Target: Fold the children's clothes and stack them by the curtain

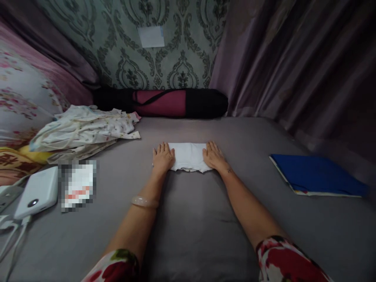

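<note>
A white folded cloth piece (pixel 189 156), perhaps a small garment, lies flat on the grey bed sheet (pixel 194 219) in front of me. Its near edge is wavy, and a bit of a patterned layer peeks out there. On its left end rests my left hand (pixel 163 156), palm down with the fingers stretched forward. My right hand (pixel 214 156) presses flat on the right end in the same way. Neither hand grips the cloth; both lie on top of it. A pale bangle (pixel 144 202) circles my left forearm.
At the left lie a heap of printed baby clothes (pixel 94 127), a white power bank (pixel 38 192) with cables, and a blurred packet (pixel 78 186). A blue folded cloth (pixel 315 175) is at the right. Behind, a maroon and black long bag (pixel 161 103) lies along the wall.
</note>
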Motion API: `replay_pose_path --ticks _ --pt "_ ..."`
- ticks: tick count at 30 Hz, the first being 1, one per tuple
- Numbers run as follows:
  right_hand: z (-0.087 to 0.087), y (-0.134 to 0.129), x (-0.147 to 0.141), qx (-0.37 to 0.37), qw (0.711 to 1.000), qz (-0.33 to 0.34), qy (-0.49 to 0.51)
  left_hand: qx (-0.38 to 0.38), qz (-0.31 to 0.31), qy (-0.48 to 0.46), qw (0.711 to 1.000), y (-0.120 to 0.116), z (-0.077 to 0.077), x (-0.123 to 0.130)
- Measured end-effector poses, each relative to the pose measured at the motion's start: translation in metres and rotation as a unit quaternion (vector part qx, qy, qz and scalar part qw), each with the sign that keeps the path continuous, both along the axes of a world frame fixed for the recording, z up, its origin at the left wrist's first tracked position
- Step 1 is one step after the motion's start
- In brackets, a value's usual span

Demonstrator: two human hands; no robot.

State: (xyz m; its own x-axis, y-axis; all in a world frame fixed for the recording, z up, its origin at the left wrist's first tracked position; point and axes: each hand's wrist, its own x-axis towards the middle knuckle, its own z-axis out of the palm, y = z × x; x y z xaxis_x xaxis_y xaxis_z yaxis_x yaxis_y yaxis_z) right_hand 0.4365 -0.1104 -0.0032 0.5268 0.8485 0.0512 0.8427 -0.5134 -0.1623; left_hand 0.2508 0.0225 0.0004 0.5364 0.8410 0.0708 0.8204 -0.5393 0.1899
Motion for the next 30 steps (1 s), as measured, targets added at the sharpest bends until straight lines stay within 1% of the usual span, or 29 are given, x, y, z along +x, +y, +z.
replay_pose_path --ticks 2,5,8,10,13,18,21,23,26,28,30 --pt "0.000 0.001 0.000 -0.003 1.000 0.001 0.006 -0.008 0.002 -0.001 1.000 0.002 0.001 0.001" --pt "0.005 0.001 0.000 -0.012 1.000 -0.004 0.020 -0.020 -0.011 -0.010 1.000 0.003 0.003 -0.003" --pt "0.012 0.001 0.001 -0.025 0.999 0.000 0.029 -0.033 -0.036 -0.027 0.998 0.004 0.005 -0.015" --pt "0.015 0.000 0.001 -0.005 1.000 0.024 0.005 -0.032 -0.048 -0.044 0.997 0.003 0.005 -0.026" --pt "0.012 -0.001 0.001 0.023 0.998 0.059 -0.027 -0.025 -0.049 -0.069 0.996 0.002 0.003 -0.039" --pt "-0.001 -0.003 0.004 0.003 0.998 0.061 -0.008 -0.015 -0.053 -0.100 0.993 0.005 -0.004 -0.046" --pt "0.002 -0.002 0.003 -0.005 0.998 0.058 -0.001 -0.007 -0.056 -0.134 0.989 0.011 -0.009 -0.045" --pt "0.009 0.001 -0.004 -0.002 0.999 0.055 0.002 -0.009 -0.058 -0.160 0.985 0.016 -0.011 -0.045" --pt "0.016 0.011 -0.022 0.035 0.997 0.073 -0.007 -0.014 -0.052 -0.192 0.980 0.021 -0.013 -0.046" --pt "0.016 0.017 -0.036 0.051 0.995 0.090 -0.004 -0.015 -0.048 -0.206 0.977 0.023 -0.014 -0.046" --pt "0.012 0.022 -0.045 0.049 0.994 0.093 0.004 -0.015 -0.045 -0.218 0.975 0.025 -0.015 -0.048"
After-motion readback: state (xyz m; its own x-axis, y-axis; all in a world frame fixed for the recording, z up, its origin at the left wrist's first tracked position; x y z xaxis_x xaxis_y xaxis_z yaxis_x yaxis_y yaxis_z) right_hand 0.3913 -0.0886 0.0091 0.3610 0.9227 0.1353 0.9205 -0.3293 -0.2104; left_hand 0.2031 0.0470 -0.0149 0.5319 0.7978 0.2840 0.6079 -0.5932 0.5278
